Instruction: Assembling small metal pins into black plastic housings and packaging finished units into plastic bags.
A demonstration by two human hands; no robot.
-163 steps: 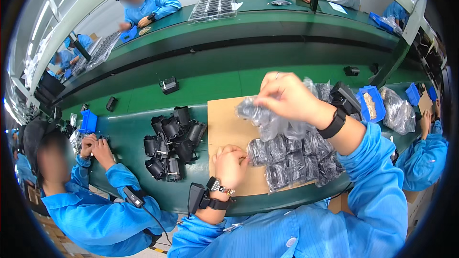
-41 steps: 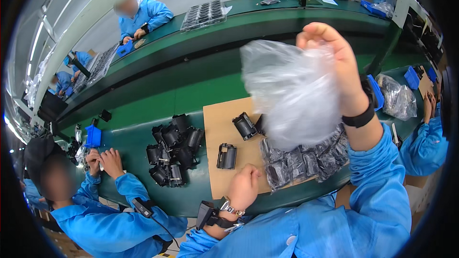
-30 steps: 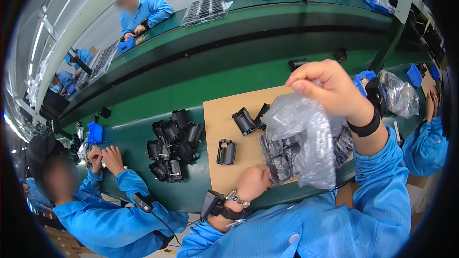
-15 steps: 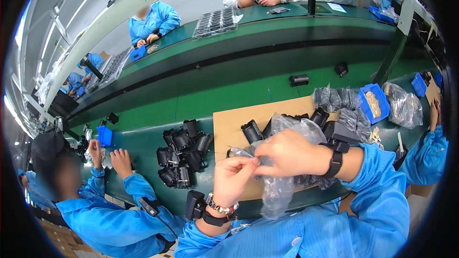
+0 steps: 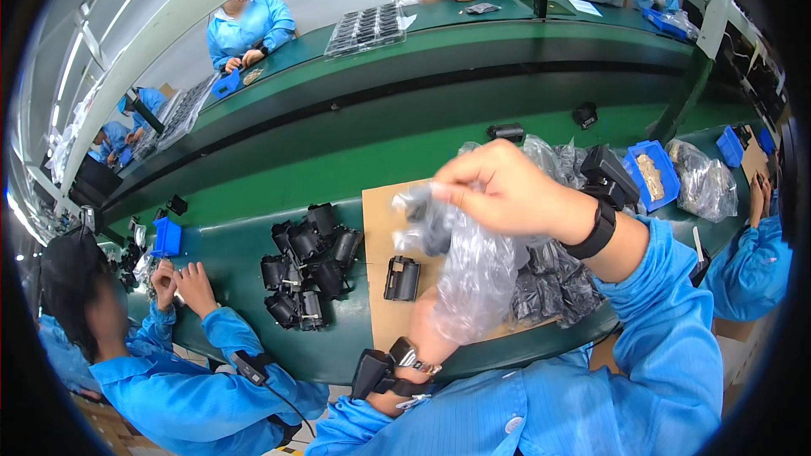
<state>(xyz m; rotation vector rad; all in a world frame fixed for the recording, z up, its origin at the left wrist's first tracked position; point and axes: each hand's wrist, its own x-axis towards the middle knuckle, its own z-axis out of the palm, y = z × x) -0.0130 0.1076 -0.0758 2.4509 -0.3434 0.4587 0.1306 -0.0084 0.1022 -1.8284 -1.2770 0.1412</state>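
A clear plastic bag [image 5: 481,274] hangs crumpled over the brown cardboard sheet [image 5: 378,245]. My right hand [image 5: 507,190] pinches its upper part between thumb and fingers. The bag covers my left hand; only the wrist and lower hand [image 5: 427,321] show at its lower edge, so the fingers are hidden. Something dark and blurred shows through the plastic at the bag's left end. A loose black plastic housing [image 5: 402,278] lies on the cardboard, left of the bag. Bagged black parts [image 5: 553,287] are heaped to the right, partly behind my right forearm.
A pile of black housings [image 5: 308,262] sits on the green table left of the cardboard. Blue bins [image 5: 655,173] and another plastic bag [image 5: 703,181] stand at right. Co-workers sit at left, at far right and across the bench; a person's hands [image 5: 182,283] work near the pile.
My right hand has risen away from my left, drawing the bag up. The bag now covers my left hand. A black housing shows on the cardboard, and the view has shifted slightly.
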